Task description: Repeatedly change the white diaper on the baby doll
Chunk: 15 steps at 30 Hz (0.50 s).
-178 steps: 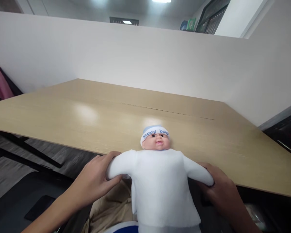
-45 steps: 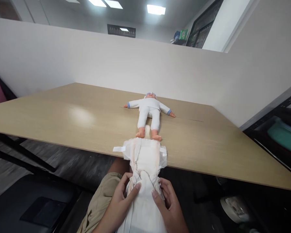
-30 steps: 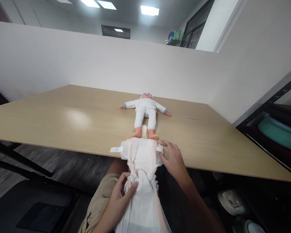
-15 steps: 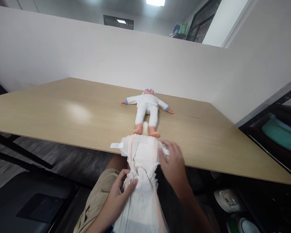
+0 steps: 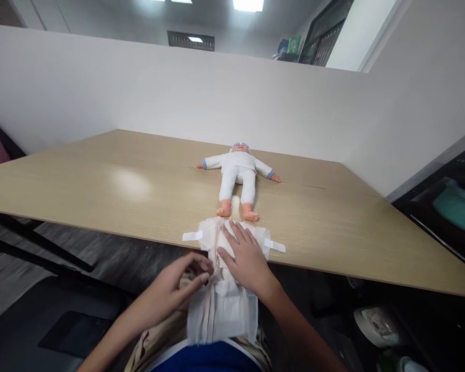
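A white diaper (image 5: 227,315) lies spread open, its far end on the table edge and its near end hanging over my lap. White tape tabs (image 5: 278,246) stick out on both sides of the far end. My right hand (image 5: 245,256) rests flat on the diaper's upper middle, fingers stretched out. At the left ruffled edge, my left hand (image 5: 188,276) has its fingers curled and its thumb close to them, pinching the leg cuff. Just beyond the diaper, a baby doll (image 5: 238,175) in white clothes with blue cuffs lies on its back, feet toward me.
The wooden table (image 5: 155,206) reaches back to a white partition wall (image 5: 178,93). To the left below stands a black chair (image 5: 34,305) with a dark flat item on its seat. A dark rack (image 5: 442,201) with a green item is at the right.
My right hand has moved left from the right tape tab onto the diaper's middle and flattened. The diaper's near end has dropped onto my lap, and my left hand has shifted slightly up along its edge.
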{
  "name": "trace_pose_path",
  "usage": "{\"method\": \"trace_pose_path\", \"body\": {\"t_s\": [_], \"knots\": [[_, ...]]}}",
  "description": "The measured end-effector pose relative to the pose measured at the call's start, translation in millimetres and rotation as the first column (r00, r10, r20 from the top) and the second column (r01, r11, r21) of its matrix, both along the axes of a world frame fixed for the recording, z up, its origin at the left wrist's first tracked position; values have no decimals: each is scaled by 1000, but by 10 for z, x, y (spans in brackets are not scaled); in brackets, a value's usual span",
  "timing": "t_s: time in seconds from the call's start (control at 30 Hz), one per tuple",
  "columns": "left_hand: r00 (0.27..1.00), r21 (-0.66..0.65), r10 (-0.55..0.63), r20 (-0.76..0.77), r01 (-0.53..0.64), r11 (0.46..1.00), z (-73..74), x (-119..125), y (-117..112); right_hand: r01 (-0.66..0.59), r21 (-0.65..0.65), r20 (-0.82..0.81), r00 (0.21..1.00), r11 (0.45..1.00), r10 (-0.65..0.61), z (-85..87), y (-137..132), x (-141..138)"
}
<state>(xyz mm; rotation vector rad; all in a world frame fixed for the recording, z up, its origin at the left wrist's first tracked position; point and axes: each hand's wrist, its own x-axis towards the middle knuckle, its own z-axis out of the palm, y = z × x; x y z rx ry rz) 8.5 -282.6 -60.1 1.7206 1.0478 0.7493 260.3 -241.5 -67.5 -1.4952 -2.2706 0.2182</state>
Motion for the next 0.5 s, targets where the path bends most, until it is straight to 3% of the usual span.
{"method": "trace_pose_path", "body": {"t_s": [0.07, 0.13, 0.2, 0.27, 0.4, 0.5], "knots": [[998, 164, 43, -36, -37, 986, 201, -82, 337, -1, 4, -2, 1000, 1000, 1, 16, 13, -3], [992, 372, 86, -91, -46, 927, 383, -82, 742, 3, -3, 5, 1000, 1000, -3, 28, 28, -9], [972, 588, 129, -194, 10, 809, 523, -2, 1191, 8, -13, 20, 1000, 1000, -8, 33, 35, -13], [921, 700, 113, -374, 200, 685, 603, 146, 1648, 8, -15, 25, 1000, 1000, -8, 28, 32, -9], [696, 608, -19, -718, 640, 470, 594, 550, 2371, -7, 20, -7, 1000, 1000, 7, -10, 20, 16], [522, 474, -128, -844, 835, 278, 526, 822, 2616, -4, 21, -7, 1000, 1000, 4, -63, 30, 15]]}}
